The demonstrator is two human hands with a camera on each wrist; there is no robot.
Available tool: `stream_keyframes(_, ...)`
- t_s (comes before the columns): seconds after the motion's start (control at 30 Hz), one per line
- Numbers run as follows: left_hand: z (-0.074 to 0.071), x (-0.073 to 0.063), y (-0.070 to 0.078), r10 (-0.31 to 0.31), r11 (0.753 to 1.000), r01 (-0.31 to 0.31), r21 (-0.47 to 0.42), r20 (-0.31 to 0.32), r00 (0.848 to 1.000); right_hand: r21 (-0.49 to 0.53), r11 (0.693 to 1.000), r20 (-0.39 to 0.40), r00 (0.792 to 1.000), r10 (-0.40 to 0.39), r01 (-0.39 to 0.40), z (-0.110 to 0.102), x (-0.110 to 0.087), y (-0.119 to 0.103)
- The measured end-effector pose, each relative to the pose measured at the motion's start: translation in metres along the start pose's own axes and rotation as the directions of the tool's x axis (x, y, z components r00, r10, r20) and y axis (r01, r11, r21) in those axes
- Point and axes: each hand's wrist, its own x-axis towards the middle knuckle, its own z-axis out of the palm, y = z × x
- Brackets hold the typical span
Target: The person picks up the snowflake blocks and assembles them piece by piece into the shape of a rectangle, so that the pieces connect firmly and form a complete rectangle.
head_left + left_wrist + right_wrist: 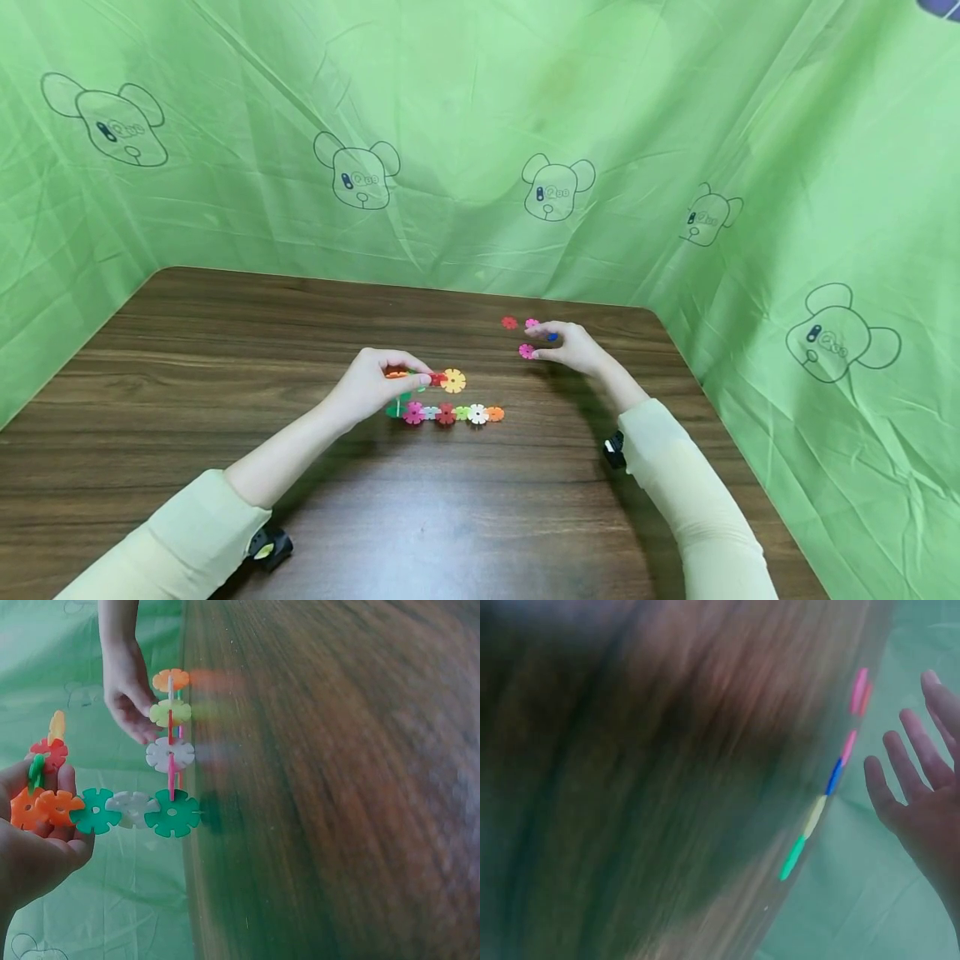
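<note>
A: Fingers?
B: Left hand (367,385) is pinching the chain (446,413) near its yellow end. Right hand (572,345) is spreading its fingers, gripping nothing visible, by the loose pieces (527,352); contact unclear.
A: Edges?
B: Pieces are lying toward the table's (480,517) far edge; chain is sitting mid-table, wood extending all around.

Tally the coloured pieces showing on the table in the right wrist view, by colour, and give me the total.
Pink pieces: 2
Red piece: 1
Blue piece: 1
Pale yellow piece: 1
Green piece: 1
Total: 6 showing, seen edge-on; any hidden behind them are not counted.
</note>
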Motion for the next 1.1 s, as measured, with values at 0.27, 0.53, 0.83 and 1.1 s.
stream_keyframes(0.27,0.000,0.000,0.000,0.010,1.000,-0.010,0.004,-0.002,1.000,-0.035,0.996,0.092,0.992,0.083,-0.080,0.002,0.010,0.020)
stream_keyframes(0.53,0.001,0.001,0.000,-0.001,1.000,0.001,0.013,-0.002,1.000,-0.101,0.994,0.126,0.990,0.057,-0.045,0.007,0.018,0.024)
stream_keyframes(0.83,0.002,0.012,-0.029,-0.006,1.000,0.006,-0.014,-0.001,1.000,-0.126,0.987,0.087,0.990,0.111,-0.100,0.013,0.023,0.021)
stream_keyframes(1.1,0.003,0.013,-0.031,-0.006,0.998,0.006,-0.058,0.006,1.000,-0.108,0.987,0.035,0.992,0.124,-0.120,0.015,0.021,0.018)
